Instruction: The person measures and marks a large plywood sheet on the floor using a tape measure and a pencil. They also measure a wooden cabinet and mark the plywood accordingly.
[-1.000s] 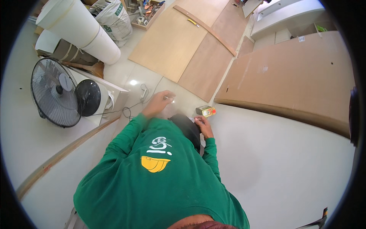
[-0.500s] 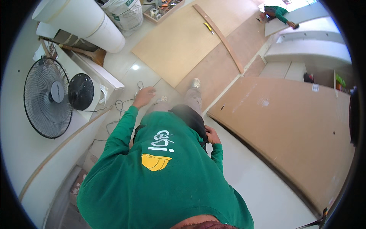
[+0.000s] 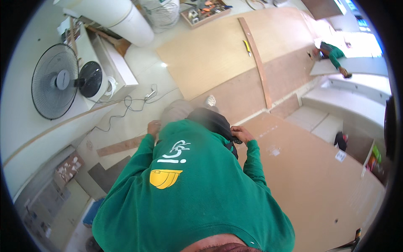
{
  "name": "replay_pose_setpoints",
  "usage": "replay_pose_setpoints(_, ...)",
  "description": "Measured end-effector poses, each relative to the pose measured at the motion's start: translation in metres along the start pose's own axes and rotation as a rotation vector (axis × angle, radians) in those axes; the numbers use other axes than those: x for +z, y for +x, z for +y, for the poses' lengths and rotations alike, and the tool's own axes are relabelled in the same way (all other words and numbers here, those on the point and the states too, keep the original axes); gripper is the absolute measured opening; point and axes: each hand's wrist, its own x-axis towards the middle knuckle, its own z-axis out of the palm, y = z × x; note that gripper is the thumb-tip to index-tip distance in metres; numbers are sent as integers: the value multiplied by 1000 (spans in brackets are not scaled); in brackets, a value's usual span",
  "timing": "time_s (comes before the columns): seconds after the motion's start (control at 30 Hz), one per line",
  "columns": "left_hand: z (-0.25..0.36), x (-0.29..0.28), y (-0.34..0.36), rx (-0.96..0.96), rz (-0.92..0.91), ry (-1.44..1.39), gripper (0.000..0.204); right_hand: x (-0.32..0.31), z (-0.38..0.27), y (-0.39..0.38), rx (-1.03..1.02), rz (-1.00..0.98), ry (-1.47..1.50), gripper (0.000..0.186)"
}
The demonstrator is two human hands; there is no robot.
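A black waist bag [image 3: 208, 120] lies across my lap, over grey trousers. My right hand [image 3: 242, 134] is at its right end, fingers bent round the edge beside a dark strap. Close against my left hip is my left hand [image 3: 154, 127]; its fingers are mostly hidden by my body. On the floor ahead of the left hand lies a dark cable [image 3: 126, 108] with a small white plug or socket end [image 3: 150, 94].
A black fan [image 3: 54, 82] stands at the left by a white cabinet. Ahead are a plywood sheet [image 3: 201, 50], a wooden strip [image 3: 257, 63], a yellow cutter [image 3: 247, 47] and a tool tray [image 3: 205, 14]. A large brown board [image 3: 306, 168] fills the right. Another person [image 3: 333, 52] works far right.
My left hand has drawn back from beside the cable end to my hip. My right hand stays at the waist bag. The view has turned, showing more floor at the left.
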Motion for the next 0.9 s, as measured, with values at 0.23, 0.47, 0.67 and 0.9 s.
replay_pose_setpoints(0.23,6,76,-17,56,216,69,34,-71,-26,30,-59,-102,-74,37)
replay_pose_setpoints(0.47,-46,106,-40,146,555,99,32,-113,-43,94,32,-86,-188,32)
replay_pose_setpoints(0.67,-66,125,-64,-100,545,-74,31,-135,-25,140,-6,-48,0,39)
replay_pose_setpoints(0.9,-51,135,-101,-234,546,-168,31,-138,-29,156,88,-58,104,36)
